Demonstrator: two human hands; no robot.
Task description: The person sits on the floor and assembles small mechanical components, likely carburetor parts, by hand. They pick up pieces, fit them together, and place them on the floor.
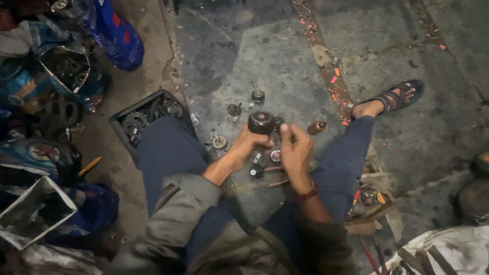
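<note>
Seated on the floor point(285, 56), the left hand point(244, 147) has its grip closed around a black round part point(261, 122) while the right hand point(295, 150), fingers pinched at its 3 o'clock side, seems mid-fitting, needing steady alignment next.

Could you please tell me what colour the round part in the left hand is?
Black with a dull sheen, round part, left hand; head view.
</note>
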